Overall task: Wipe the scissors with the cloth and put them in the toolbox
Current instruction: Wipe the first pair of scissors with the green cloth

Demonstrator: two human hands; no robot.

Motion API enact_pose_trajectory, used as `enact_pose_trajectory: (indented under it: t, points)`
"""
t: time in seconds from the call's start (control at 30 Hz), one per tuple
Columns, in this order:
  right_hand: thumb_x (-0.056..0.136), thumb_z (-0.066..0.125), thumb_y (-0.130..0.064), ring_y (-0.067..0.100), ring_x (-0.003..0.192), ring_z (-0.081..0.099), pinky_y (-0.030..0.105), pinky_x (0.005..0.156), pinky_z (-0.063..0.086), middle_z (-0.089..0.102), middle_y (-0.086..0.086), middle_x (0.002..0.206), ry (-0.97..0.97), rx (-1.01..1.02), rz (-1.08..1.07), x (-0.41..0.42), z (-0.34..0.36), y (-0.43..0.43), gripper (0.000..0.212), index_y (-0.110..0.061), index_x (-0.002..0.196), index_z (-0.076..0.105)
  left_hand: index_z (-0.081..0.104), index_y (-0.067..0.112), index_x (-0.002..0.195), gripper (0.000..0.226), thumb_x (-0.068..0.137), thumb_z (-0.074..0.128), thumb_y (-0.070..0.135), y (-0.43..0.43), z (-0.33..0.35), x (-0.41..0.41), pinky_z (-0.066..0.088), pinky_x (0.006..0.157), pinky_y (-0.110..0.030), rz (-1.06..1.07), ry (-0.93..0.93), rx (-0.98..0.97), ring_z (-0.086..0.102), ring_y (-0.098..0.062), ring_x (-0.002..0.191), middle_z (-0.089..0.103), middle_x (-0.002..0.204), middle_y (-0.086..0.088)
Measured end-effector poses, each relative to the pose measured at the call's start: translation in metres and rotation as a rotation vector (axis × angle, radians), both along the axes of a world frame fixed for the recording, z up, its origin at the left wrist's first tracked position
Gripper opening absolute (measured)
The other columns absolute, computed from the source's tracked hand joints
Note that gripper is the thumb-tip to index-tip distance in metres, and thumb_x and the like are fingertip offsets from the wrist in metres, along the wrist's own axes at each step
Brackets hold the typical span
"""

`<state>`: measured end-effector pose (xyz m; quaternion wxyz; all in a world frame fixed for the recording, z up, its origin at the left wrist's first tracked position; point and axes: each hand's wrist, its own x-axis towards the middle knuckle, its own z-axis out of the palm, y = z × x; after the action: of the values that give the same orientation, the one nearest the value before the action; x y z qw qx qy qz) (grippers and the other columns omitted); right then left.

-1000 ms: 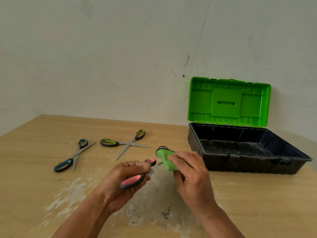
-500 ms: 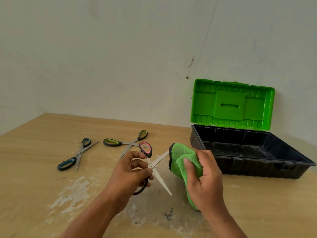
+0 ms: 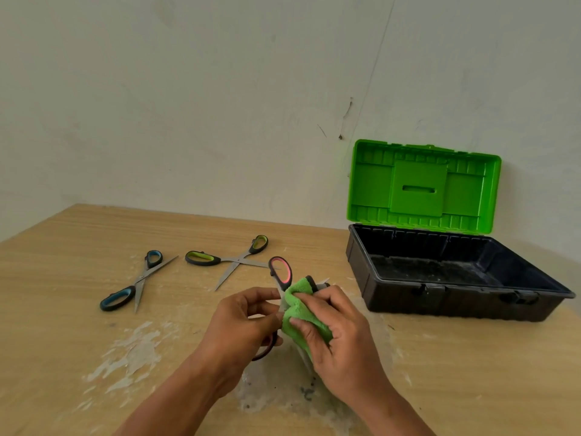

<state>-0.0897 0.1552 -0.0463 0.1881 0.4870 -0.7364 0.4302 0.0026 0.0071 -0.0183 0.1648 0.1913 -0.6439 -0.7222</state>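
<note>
The pink-handled scissors are in the air just above the near middle of the table, between your two hands. Your left hand grips them with fingers curled round the lower, dark handle loop, while the pink-lined loop stands free above your knuckles on the far side. Your right hand is clenched on the green cloth, fingers and thumb folding it round the blades; a pale blade tip pokes out past the cloth's far edge and another sliver of blade shows under its near edge. To your right the toolbox sits open, its black near wall and raised rim facing you and its green lid standing upright against the wall. A band of bare wood lies between your right hand and the box's left corner. To the far left, well apart from your hands, the green-handled scissors lie spread open, and beyond them, further left, lie the blue-handled scissors, also open. A pale scuffed patch marks the tabletop near your left forearm.
</note>
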Motion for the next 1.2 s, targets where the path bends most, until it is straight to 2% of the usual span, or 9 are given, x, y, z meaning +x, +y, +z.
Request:
enact_pose_trajectory:
  t: [0.2, 0.33, 0.43, 0.5, 0.67, 0.8, 0.93, 1.1, 1.2]
  points:
    - [0.095, 0.065, -0.022, 0.006, 0.089, 0.059, 0.020, 0.074, 0.056, 0.057, -0.005, 0.104, 0.027, -0.017, -0.208, -0.013, 0.001, 0.000, 0.029, -0.012, 0.121, 0.072, 0.070, 0.006, 0.099, 0.023, 0.086, 0.066, -0.011, 0.006, -0.005, -0.003, 0.056, 0.057, -0.029, 0.044, 0.015, -0.028, 0.072, -0.021, 0.064, 0.073, 0.080, -0.020]
    - [0.095, 0.059, -0.026, 0.009, 0.096, 0.059, 0.023, 0.079, 0.057, 0.057, -0.004, 0.108, 0.045, 0.088, -0.045, 0.001, 0.000, -0.003, 0.035, -0.012, 0.125, 0.070, 0.069, 0.003, 0.099, 0.020, 0.086, 0.066, -0.011, 0.004, -0.007, -0.002, 0.055, 0.053, -0.027, 0.052, 0.025, -0.038, 0.065, -0.023, 0.059, 0.066, 0.091, -0.035]
    - [0.094, 0.066, -0.020, 0.007, 0.090, 0.059, 0.024, 0.074, 0.058, 0.057, -0.005, 0.104, 0.043, 0.035, -0.113, -0.008, 0.000, -0.004, 0.030, -0.012, 0.121, 0.072, 0.067, 0.002, 0.101, 0.021, 0.086, 0.065, -0.012, 0.006, -0.008, -0.003, 0.055, 0.053, -0.027, 0.072, 0.016, -0.028, 0.064, -0.025, 0.061, 0.062, 0.096, -0.038]
    - [0.094, 0.069, -0.017, 0.007, 0.087, 0.059, 0.023, 0.073, 0.057, 0.057, -0.004, 0.101, 0.041, 0.001, -0.187, -0.014, 0.001, -0.004, 0.026, -0.010, 0.119, 0.074, 0.066, 0.003, 0.101, 0.021, 0.087, 0.065, -0.012, 0.008, -0.008, -0.004, 0.054, 0.051, -0.026, 0.072, 0.013, -0.037, 0.064, -0.024, 0.060, 0.062, 0.093, -0.037]
    - [0.093, 0.067, -0.021, 0.008, 0.086, 0.059, 0.021, 0.073, 0.055, 0.058, -0.003, 0.100, 0.073, 0.041, -0.093, -0.003, -0.002, -0.004, 0.028, -0.008, 0.117, 0.073, 0.067, 0.006, 0.099, 0.023, 0.087, 0.064, -0.013, 0.011, -0.009, -0.003, 0.056, 0.054, -0.029, 0.066, 0.021, -0.067, 0.066, -0.020, 0.059, 0.063, 0.081, -0.022]
    - [0.092, 0.074, -0.017, 0.004, 0.079, 0.057, 0.020, 0.065, 0.054, 0.059, -0.005, 0.093, -0.001, -0.074, -0.226, -0.015, 0.000, -0.006, 0.019, -0.010, 0.109, 0.077, 0.066, 0.006, 0.098, 0.022, 0.087, 0.064, -0.013, 0.014, -0.012, -0.007, 0.057, 0.054, -0.029, 0.087, 0.018, -0.079, 0.064, -0.022, 0.062, 0.059, 0.083, -0.023]
    - [0.092, 0.073, -0.017, 0.004, 0.080, 0.057, 0.014, 0.068, 0.052, 0.059, -0.004, 0.093, 0.035, 0.015, -0.113, -0.004, -0.003, -0.011, 0.020, -0.009, 0.111, 0.076, 0.067, 0.010, 0.096, 0.022, 0.088, 0.065, -0.010, 0.012, -0.014, -0.006, 0.056, 0.055, -0.029, 0.081, 0.013, -0.116, 0.067, -0.022, 0.063, 0.064, 0.087, -0.028]
    - [0.093, 0.073, -0.022, 0.009, 0.073, 0.058, 0.004, 0.067, 0.041, 0.059, -0.002, 0.087, -0.083, -0.125, -0.346, -0.026, 0.001, -0.006, 0.017, -0.010, 0.104, 0.076, 0.066, 0.009, 0.099, 0.021, 0.089, 0.064, -0.009, 0.013, -0.013, -0.008, 0.052, 0.052, -0.023, 0.085, 0.011, -0.119, 0.065, -0.025, 0.063, 0.063, 0.094, -0.033]
    - [0.098, 0.060, -0.037, 0.011, 0.071, 0.058, 0.013, 0.064, 0.043, 0.060, 0.000, 0.080, -0.263, -0.241, -0.394, -0.027, 0.001, 0.001, 0.025, -0.014, 0.094, 0.070, 0.066, 0.009, 0.099, 0.021, 0.089, 0.064, -0.009, 0.013, -0.010, -0.009, 0.054, 0.054, -0.030, 0.104, 0.033, -0.066, 0.063, -0.021, 0.054, 0.063, 0.093, -0.031]
